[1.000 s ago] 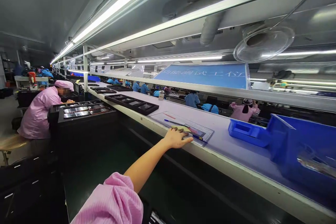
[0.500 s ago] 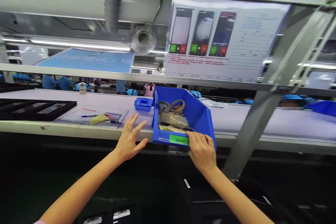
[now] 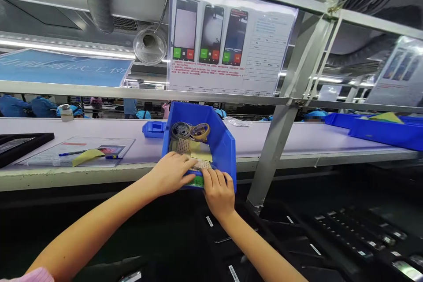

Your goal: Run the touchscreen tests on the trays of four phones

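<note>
A blue parts bin (image 3: 224, 145) sits tilted at the shelf's front edge. My right hand (image 3: 220, 191) is closed over its front lip, fingers bent inside. Beside it, my left hand (image 3: 172, 174) reaches across the same lip; its fingers are stretched over the bin's contents and its thumb is apart, near the green label (image 3: 197, 181). Inside the bin lie a roll of tan tape (image 3: 200, 132), a coil of grey wire (image 3: 180, 130), a yellow paper (image 3: 202, 151) and dotted sheets (image 3: 183, 146). My left fingers partly hide the contents.
A small blue box (image 3: 153, 129) stands left of the bin. A sheet in a clear sleeve (image 3: 62, 147) holds a pen (image 3: 74, 153) and a yellow slip (image 3: 88, 157). A metal post (image 3: 272, 150) rises at right, with larger blue bins (image 3: 386, 133) beyond. Phones (image 3: 360, 233) lie below.
My left hand has moved from the open space left of the bin onto its front lip. My right hand stays on the lip. The view has swung right.
</note>
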`<act>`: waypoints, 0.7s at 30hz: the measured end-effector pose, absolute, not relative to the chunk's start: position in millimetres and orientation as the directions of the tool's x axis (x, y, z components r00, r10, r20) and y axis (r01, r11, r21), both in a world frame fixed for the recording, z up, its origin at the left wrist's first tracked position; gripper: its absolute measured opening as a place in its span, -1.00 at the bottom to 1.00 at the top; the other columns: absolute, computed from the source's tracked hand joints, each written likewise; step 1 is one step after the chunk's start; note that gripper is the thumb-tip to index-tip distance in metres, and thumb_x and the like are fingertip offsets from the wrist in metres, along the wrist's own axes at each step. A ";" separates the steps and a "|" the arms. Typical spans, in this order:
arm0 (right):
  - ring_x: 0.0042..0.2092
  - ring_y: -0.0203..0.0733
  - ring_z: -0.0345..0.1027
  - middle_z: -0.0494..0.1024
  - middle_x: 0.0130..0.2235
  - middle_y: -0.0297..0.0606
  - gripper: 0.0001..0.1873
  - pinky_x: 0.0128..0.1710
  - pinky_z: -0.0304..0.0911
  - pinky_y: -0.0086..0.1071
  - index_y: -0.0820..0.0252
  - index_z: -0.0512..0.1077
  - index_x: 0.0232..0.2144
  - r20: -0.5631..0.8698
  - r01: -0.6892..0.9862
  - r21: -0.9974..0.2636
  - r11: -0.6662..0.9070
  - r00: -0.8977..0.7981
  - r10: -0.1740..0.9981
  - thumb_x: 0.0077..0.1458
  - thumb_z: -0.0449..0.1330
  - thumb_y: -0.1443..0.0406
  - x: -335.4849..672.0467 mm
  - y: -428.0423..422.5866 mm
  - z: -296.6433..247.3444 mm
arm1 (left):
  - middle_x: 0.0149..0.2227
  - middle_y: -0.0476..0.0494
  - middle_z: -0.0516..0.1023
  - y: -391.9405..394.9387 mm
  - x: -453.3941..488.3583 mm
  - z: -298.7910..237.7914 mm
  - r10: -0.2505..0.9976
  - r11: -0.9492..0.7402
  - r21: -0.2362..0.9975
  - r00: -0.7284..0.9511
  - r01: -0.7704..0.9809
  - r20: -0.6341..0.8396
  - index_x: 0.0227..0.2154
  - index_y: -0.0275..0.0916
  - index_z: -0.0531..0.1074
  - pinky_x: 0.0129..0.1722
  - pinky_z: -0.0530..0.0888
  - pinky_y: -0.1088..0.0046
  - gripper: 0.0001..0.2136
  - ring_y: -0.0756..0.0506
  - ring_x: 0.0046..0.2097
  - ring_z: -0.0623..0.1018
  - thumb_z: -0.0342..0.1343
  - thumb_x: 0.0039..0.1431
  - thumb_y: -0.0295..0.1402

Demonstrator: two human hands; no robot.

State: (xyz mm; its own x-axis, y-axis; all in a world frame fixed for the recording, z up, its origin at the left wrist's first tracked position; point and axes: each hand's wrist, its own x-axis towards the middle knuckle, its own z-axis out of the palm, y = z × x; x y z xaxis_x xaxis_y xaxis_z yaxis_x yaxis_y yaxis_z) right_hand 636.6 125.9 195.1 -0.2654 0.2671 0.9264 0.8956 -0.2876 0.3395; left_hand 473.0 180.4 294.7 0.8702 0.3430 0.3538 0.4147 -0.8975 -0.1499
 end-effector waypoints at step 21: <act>-0.31 -0.17 0.21 0.46 -0.42 -0.23 -0.82 -0.15 0.01 -0.27 0.23 0.40 -0.30 0.929 0.887 0.339 -0.314 -0.264 0.257 0.12 0.02 0.47 631.9 122.2 202.0 | -0.05 -0.18 0.42 224.6 578.3 320.8 0.615 -0.772 0.112 0.692 0.625 0.378 -0.06 -0.28 0.33 -0.16 0.48 0.19 -0.69 -0.12 -0.12 0.48 0.06 0.18 -0.24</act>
State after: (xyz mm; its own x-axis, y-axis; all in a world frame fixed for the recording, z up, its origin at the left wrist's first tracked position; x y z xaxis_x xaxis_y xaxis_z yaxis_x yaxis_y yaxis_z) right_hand 631.9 122.2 202.0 -0.2644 0.2575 0.9294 0.8869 -0.3136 0.3392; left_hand 578.3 224.6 320.8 0.6919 0.6153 0.3777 0.6254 -0.7722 0.1122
